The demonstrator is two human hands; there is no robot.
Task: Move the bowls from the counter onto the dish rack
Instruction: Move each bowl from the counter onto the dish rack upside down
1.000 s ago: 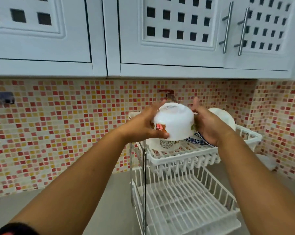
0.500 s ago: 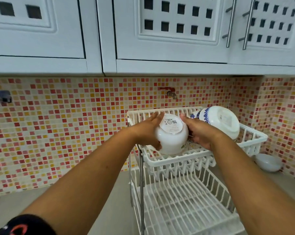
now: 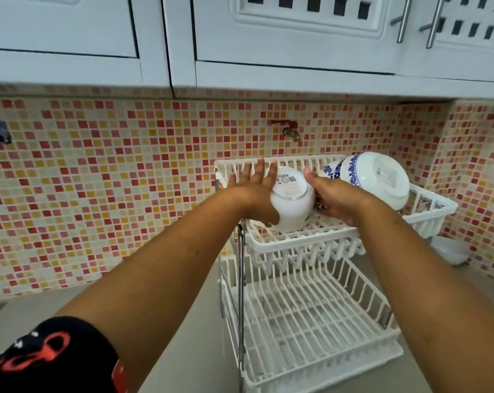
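A white bowl (image 3: pixel 292 204) lies upside down, tilted toward me, on the top tier of the white two-tier dish rack (image 3: pixel 302 246). My left hand (image 3: pixel 254 191) rests its palm on the bowl's left side with fingers spread and straight, thumb under the rim. My right hand (image 3: pixel 335 198) cups the bowl's right side with curled fingers. A larger blue-patterned bowl (image 3: pixel 373 180) leans upside down at the right of the same tier. A small white bowl (image 3: pixel 450 251) stands on the counter to the right of the rack.
The rack's lower tier (image 3: pixel 311 321) holds nothing. A tap (image 3: pixel 291 133) sticks out of the mosaic tile wall just above the rack. White wall cabinets (image 3: pixel 296 38) hang overhead. Grey counter (image 3: pixel 183 336) runs left of the rack.
The white bowl has come down from mid-air onto the top tier. My left fingers have opened and straightened off it. The view has tilted downward.
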